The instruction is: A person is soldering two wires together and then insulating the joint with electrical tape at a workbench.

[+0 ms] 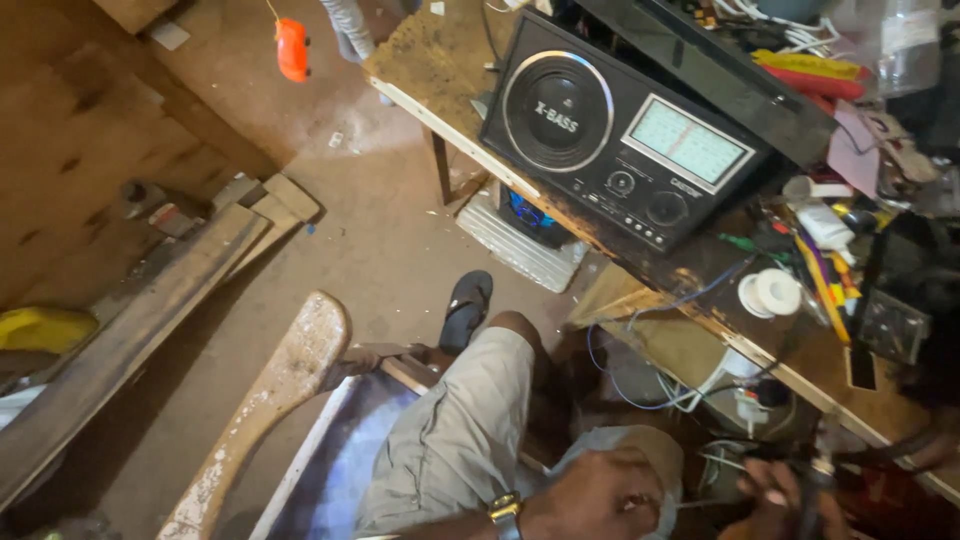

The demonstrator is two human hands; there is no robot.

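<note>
My left hand [600, 495], with a gold watch [505, 510] on its wrist, lies low in the view on grey cloth over my knee, fingers curled in. Just to its right, my right hand [770, 500] is closed around a thin dark tool [818, 470] with wires [640, 385] trailing near it under the bench edge. A black radio [620, 140] with a round speaker and a pale tuning dial stands on the worn wooden workbench [440, 70], well above both hands.
A white spool [770, 292], pens and small bottles clutter the bench at right. My foot in a black sandal [468, 305] rests on the dirt floor. Wooden planks [150, 320] and a paint-stained board [270, 400] lie at left. An orange object [292, 48] hangs at the top.
</note>
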